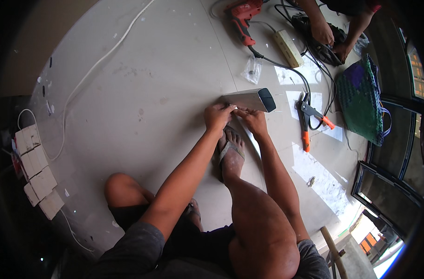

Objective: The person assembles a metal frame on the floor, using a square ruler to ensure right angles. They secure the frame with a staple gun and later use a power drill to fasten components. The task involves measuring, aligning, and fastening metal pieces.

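My left hand (217, 118) and my right hand (254, 122) meet in front of me, above my sandalled foot. The fingers of both are pinched together. A tiny whitish bit shows where the fingertips meet, too small to name. Just beyond them lies a silver rectangular metal tube (244, 98), its open dark end toward the right. The fingertips are close against its near side; whether they touch it I cannot tell. A shiny narrow strip (250, 135) runs beneath my right wrist. To the right, a hand riveter (309, 111) with orange grips rests on the floor.
A red corded drill (242, 22), a power strip (289, 49) and a small clear plastic bag (252, 69) lie farther off. Another person's hands (322, 35) handle a black bag. A woven basket (361, 102) and dark frames (384, 195) stand right. Pale blocks (40, 172) sit left.
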`<state>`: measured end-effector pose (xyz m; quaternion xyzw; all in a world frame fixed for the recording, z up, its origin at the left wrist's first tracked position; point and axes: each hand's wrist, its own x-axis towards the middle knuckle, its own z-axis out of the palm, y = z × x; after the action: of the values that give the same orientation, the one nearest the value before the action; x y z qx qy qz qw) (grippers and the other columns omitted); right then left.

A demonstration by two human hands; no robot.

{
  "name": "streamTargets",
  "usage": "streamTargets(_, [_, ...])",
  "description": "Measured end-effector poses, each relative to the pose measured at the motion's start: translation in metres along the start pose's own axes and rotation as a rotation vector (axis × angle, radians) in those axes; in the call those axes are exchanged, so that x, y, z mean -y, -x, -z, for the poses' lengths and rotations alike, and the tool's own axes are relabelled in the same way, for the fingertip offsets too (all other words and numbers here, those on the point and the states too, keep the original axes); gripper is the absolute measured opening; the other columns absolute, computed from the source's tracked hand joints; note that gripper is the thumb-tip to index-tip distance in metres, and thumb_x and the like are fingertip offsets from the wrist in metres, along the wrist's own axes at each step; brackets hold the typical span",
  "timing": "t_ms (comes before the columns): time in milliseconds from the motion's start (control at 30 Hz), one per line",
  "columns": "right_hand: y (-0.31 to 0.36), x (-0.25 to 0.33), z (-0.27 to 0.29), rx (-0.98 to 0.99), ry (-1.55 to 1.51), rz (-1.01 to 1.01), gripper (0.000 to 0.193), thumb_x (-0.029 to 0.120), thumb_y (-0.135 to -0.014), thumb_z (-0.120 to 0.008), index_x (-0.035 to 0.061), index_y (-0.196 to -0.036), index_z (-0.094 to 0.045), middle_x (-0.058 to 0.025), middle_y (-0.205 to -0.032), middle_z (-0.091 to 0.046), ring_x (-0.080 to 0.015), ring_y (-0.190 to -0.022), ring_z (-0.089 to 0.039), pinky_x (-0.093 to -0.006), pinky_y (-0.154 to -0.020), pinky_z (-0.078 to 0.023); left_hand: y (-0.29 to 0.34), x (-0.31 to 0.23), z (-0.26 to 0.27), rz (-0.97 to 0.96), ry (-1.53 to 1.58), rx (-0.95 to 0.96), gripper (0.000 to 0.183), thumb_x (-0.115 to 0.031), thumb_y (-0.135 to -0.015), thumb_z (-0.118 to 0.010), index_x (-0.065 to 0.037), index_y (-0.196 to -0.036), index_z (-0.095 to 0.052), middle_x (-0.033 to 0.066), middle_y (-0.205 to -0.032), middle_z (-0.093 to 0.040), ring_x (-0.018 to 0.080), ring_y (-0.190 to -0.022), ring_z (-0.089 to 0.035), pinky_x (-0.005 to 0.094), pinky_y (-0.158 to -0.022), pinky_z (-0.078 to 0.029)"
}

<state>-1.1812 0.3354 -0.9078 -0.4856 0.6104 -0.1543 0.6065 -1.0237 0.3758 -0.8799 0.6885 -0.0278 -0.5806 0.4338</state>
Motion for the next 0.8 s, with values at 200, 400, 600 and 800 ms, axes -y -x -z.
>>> streamTargets(200, [0.023, 0.025, -0.006, -0.093, -0.017, 0.160, 0.028, 0.022, -0.089, -0.082, -0.0030, -0.101, -0.082, -0.0094, -0.083, -0.079, -0.0106, -0.075, -0.070, -0.0281, -0.072, -0.056, 0.013, 0.002, -0.003, -0.002, -0.027, -0.041, 0.020, -0.009, -0.093, -0.077, 0.006, -0.107, -0.075, 0.0092, -0.093, -0.075, 0.0180, -0.077, -0.073, 0.0316, -0.071, -0.063])
streamTargets(400, [0.021, 0.041, -0.002, 0.019, 0.076, 0.008, 0.027, 0.020, -0.087, -0.082, -0.0016, -0.103, -0.082, -0.0123, -0.091, -0.081, -0.0140, -0.080, -0.072, -0.0306, -0.078, -0.057, 0.006, 0.011, 0.003, 0.003, 0.091, -0.072, 0.027, -0.010, -0.086, -0.087, 0.001, -0.108, -0.074, 0.0098, -0.099, -0.076, 0.0214, -0.083, -0.075, 0.0347, -0.076, -0.064])
streamTargets(600, [0.005, 0.012, 0.003, 0.025, 0.015, 0.055, 0.027, 0.021, -0.087, -0.083, -0.0018, -0.102, -0.082, -0.0136, -0.089, -0.081, -0.0152, -0.079, -0.073, -0.0327, -0.076, -0.058, 0.013, 0.005, -0.007, 0.092, 0.189, -0.001, 0.049, -0.008, -0.085, -0.087, 0.005, -0.126, -0.063, 0.0161, -0.115, -0.073, 0.0324, -0.101, -0.076, 0.0442, -0.092, -0.063])
streamTargets(800, [0.005, 0.016, 0.003, 0.089, 0.014, 0.050, 0.025, 0.018, -0.089, -0.082, -0.0009, -0.105, -0.082, -0.0112, -0.091, -0.081, -0.0130, -0.080, -0.072, -0.0311, -0.077, -0.058, 0.013, 0.000, 0.001, 0.101, 0.163, 0.021, 0.047, -0.007, -0.086, -0.085, 0.007, -0.125, -0.064, 0.0176, -0.114, -0.073, 0.0348, -0.102, -0.075, 0.0440, -0.091, -0.064])
